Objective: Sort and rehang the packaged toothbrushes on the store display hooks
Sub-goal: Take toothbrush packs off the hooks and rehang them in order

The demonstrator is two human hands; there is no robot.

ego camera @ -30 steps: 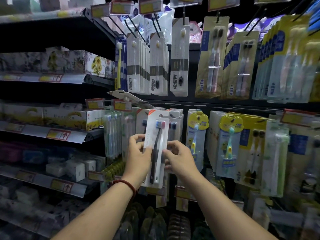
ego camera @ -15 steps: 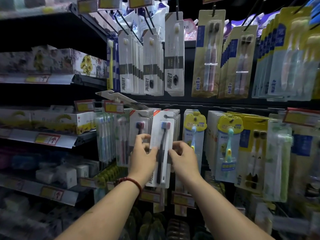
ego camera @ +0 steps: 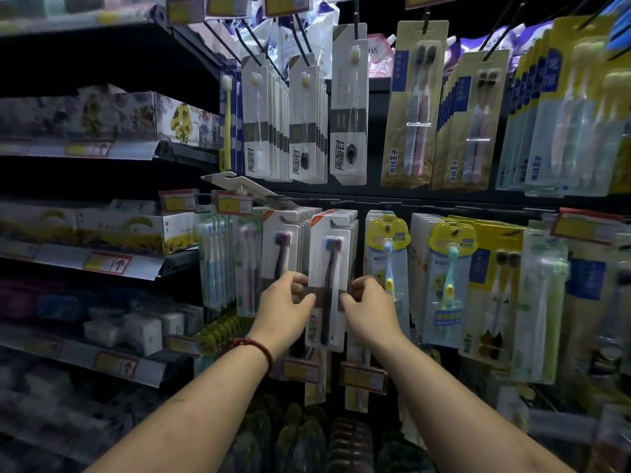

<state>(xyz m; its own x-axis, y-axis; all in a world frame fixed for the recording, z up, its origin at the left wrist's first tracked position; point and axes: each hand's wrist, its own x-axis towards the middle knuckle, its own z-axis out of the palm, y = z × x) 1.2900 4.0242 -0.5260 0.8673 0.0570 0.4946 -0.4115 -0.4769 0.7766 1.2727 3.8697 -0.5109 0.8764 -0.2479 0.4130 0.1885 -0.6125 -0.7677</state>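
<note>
A white carded toothbrush pack (ego camera: 327,254) with a dark handle and blue-red head hangs at the front of a row of like packs on the middle hook row. My left hand (ego camera: 285,307) pinches its left edge at the brown band. My right hand (ego camera: 367,307) pinches its right edge at the same height. To its left hangs a second stack of the same white packs (ego camera: 280,247). One loose pack (ego camera: 239,182) lies flat across the tops of the hooks at upper left.
Yellow children's toothbrush packs (ego camera: 387,268) hang close on the right, with more packs (ego camera: 491,288) beyond. White packs (ego camera: 304,117) and gold twin packs (ego camera: 415,104) fill the upper row. Boxed goods sit on shelves (ego camera: 102,264) at left. Price tags (ego camera: 363,378) hang below the hands.
The held pack has moved up and to the right, from in front of the left stack onto the front of the right stack. Both hands went with it.
</note>
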